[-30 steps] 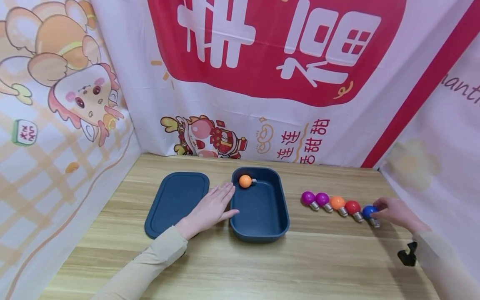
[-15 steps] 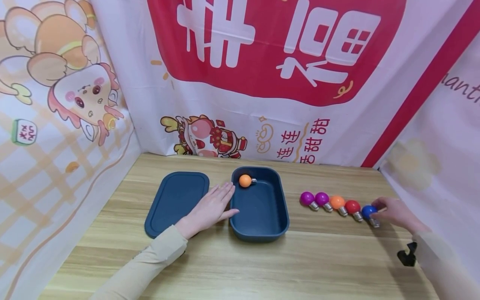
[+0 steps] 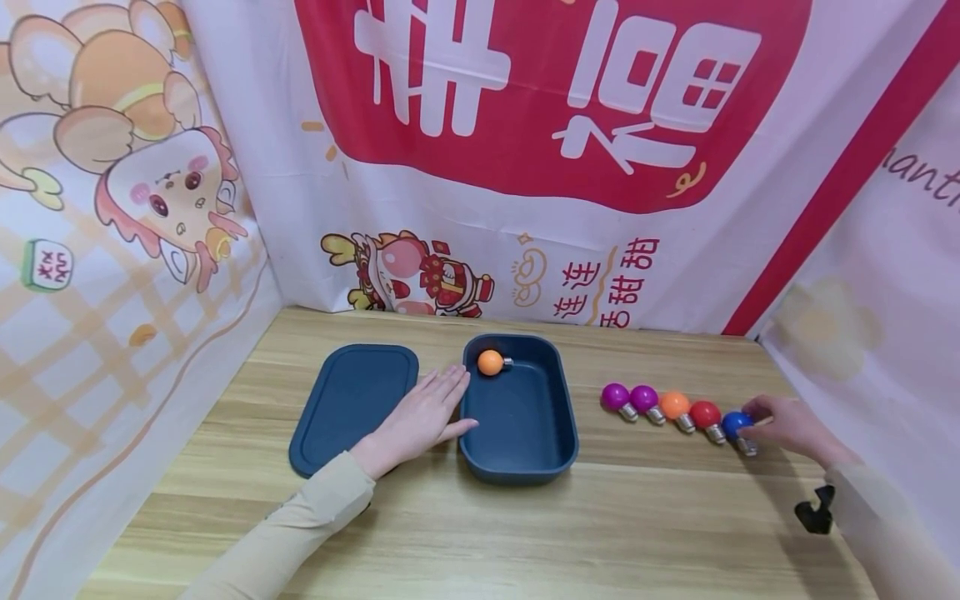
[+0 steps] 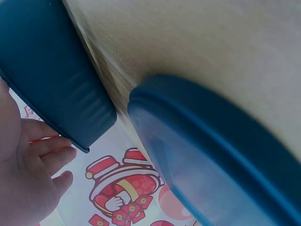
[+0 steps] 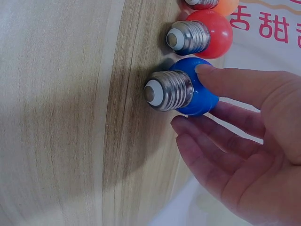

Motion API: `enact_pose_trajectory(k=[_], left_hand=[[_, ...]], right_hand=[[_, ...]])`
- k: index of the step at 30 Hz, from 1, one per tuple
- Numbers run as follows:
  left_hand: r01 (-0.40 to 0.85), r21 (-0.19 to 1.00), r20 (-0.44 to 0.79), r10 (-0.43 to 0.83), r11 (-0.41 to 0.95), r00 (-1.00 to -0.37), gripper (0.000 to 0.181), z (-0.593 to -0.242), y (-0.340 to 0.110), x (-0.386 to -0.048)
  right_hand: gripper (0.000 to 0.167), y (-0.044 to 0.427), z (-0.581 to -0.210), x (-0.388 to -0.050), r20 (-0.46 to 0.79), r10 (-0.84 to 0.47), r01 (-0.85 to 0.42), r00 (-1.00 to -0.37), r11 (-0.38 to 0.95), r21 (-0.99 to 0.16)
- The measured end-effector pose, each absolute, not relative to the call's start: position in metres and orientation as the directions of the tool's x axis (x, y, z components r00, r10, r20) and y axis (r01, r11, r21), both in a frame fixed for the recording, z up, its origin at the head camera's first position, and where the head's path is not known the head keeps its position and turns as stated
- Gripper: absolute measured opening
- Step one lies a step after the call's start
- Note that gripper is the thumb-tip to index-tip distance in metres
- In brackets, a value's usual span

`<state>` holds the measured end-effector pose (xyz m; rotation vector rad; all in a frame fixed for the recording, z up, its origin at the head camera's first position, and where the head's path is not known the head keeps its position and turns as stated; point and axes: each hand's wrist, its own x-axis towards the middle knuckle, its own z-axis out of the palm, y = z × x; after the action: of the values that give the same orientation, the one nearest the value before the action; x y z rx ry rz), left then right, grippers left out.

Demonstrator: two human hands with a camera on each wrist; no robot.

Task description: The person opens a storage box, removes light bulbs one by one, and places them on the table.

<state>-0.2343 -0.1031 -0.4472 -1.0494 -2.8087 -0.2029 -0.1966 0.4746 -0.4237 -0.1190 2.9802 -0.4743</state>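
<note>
At the right end of a row of bulbs, my right hand [image 3: 791,429] pinches a blue light bulb [image 3: 737,425] between thumb and fingers. The right wrist view shows the thumb on the blue globe, with its metal screw base [image 5: 162,92] uncovered. Beside it lies a red bulb [image 3: 705,414], followed leftward by an orange bulb [image 3: 675,406] and two purple bulbs, one of them [image 3: 616,396] at the row's left end. My left hand [image 3: 420,417] rests with straight fingers against the left rim of a dark blue box [image 3: 519,477]. Inside that box, another orange bulb [image 3: 491,362] lies in the far left corner.
A dark blue lid [image 3: 360,400] lies flat on the wooden table [image 3: 480,542], left of the box and partly behind my left hand. Printed cloth [image 3: 525,150] hangs along the back and both sides. A black piece [image 3: 815,510] sits at my right wrist.
The blue bulb has shifted very slightly left toward the red bulb, with my right hand on it. My left hand and the box stay in place.
</note>
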Motion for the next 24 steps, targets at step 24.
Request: enact_pose_trajectory(k=[24], left_hand=[[0.658, 0.075, 0.176, 0.639, 0.749, -0.748, 0.080, -0.4475, -0.1040, -0.2334]], right_hand=[[0.050, 0.4774, -0.4234, -0.1959, -0.132, -0.080, -0.028, -0.988, 0.934, -0.356]])
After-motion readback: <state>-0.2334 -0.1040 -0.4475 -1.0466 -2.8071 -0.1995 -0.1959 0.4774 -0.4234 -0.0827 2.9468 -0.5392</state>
